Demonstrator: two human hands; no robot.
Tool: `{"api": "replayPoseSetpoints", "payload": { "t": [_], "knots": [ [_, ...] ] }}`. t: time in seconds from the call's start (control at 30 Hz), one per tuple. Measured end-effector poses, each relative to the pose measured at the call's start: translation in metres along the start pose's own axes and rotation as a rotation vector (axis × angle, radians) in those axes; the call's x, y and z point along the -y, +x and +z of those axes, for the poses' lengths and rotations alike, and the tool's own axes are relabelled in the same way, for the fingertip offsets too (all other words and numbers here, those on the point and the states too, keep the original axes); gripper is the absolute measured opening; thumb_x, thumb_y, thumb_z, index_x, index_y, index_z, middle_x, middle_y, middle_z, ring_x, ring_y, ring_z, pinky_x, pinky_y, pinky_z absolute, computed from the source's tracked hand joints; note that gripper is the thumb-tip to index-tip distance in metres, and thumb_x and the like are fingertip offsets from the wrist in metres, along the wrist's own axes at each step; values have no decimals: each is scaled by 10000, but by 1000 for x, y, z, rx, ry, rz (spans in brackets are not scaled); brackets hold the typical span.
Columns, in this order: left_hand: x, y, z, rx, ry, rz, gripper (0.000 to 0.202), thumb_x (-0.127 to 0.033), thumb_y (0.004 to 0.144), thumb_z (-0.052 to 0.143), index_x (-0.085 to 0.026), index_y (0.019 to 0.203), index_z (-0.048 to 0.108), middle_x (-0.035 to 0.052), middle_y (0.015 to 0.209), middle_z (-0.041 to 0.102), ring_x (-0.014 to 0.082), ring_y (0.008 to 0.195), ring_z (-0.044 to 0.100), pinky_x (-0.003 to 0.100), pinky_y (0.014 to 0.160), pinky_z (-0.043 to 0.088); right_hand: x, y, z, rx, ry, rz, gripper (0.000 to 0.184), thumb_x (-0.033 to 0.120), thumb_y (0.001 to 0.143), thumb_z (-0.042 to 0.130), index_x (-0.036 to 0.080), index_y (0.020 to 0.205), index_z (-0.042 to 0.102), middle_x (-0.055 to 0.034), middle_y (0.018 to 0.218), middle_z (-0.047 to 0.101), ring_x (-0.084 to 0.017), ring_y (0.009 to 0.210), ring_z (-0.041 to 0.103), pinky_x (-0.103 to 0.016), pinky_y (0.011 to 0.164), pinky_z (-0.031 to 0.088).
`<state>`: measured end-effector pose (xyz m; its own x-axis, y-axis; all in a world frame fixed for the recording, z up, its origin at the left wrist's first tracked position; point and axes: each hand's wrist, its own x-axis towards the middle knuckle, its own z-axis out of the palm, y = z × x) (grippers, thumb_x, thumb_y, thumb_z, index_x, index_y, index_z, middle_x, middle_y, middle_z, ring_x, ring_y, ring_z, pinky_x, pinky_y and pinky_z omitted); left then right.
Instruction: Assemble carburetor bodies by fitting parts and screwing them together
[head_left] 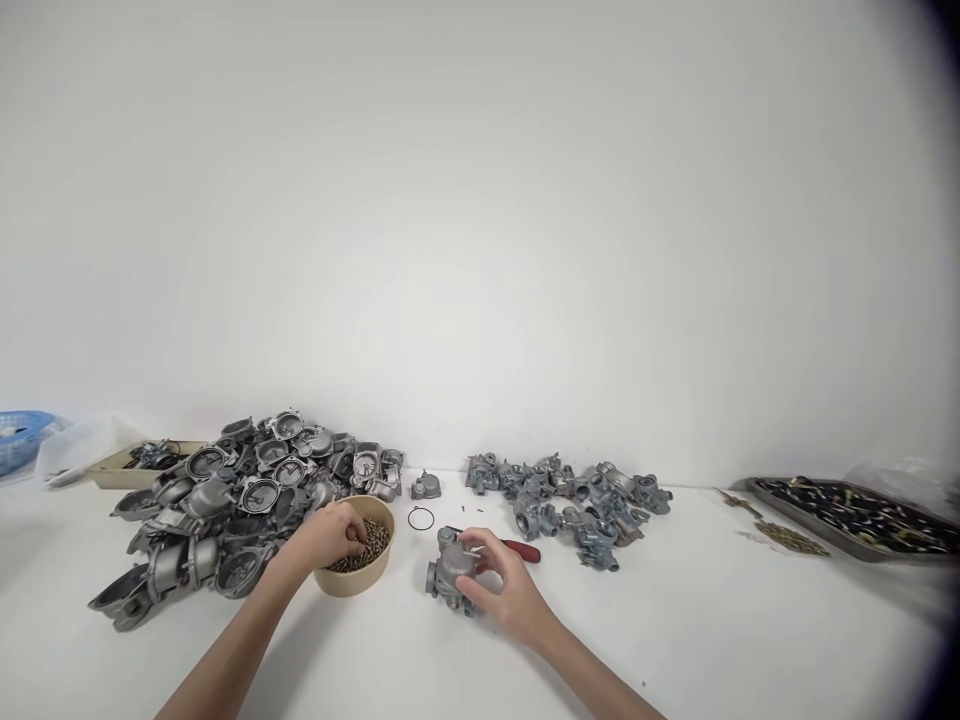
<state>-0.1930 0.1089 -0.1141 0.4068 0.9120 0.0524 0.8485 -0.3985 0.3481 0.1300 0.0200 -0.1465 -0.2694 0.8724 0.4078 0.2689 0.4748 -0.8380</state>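
Note:
My left hand reaches into a tan round bowl of small brass-coloured screws. Its fingers are bent together over the screws, and what they pinch, if anything, is hidden. With thumb and fingers my right hand grips a grey metal carburetor standing on the white table, its rounded float bowl facing up. Behind that hand lies a tool with a red handle, partly covered. A thin black O-ring rests flat beyond the carburetor, with a single float bowl farther back.
A big heap of float bowls fills the left side. Carburetor bodies lie scattered at back right. Far right are a dark tray of small parts and a pile of brass pieces. A beige tray and blue basket stand far left.

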Motion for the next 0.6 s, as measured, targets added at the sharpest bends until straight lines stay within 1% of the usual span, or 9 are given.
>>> {"api": "replayPoseSetpoints", "payload": {
  "t": [0.13, 0.23, 0.4, 0.6],
  "knots": [
    [-1, -2, 1, -8, -9, 3, 162, -210, 778, 650, -255, 809, 802, 30, 860, 771, 229, 810, 687, 277, 679, 442, -1, 1, 0, 8, 3, 11, 397, 386, 867, 705, 259, 1220, 574, -90, 1219, 640, -270, 1046, 640, -400, 886, 519],
    [-1, -3, 2, -20, -21, 8, 181, -206, 807, 615, -242, 799, 792, 40, 860, 765, 224, 795, 683, 284, 682, 442, -1, 1, 1, 8, 2, 8, 389, 402, 870, 695, 257, 1209, 572, -90, 1213, 642, -267, 1019, 646, -397, 867, 528],
    [3, -2, 5, -49, -29, 0, 180, -168, 810, 594, -217, 804, 766, 69, 930, 748, 252, 874, 677, 302, 726, 451, -2, 1, 2, 11, -1, -3, 397, 416, 875, 686, 255, 1217, 564, -97, 1205, 639, -268, 1002, 652, -398, 858, 523],
    [10, 3, 8, -24, -44, -50, 150, -154, 785, 621, -193, 765, 765, 85, 892, 742, 249, 813, 686, 296, 715, 476, -6, 1, 2, 12, 11, 0, 395, 418, 880, 685, 258, 1220, 564, -99, 1231, 616, -270, 1019, 649, -401, 864, 520]
  ]
}}
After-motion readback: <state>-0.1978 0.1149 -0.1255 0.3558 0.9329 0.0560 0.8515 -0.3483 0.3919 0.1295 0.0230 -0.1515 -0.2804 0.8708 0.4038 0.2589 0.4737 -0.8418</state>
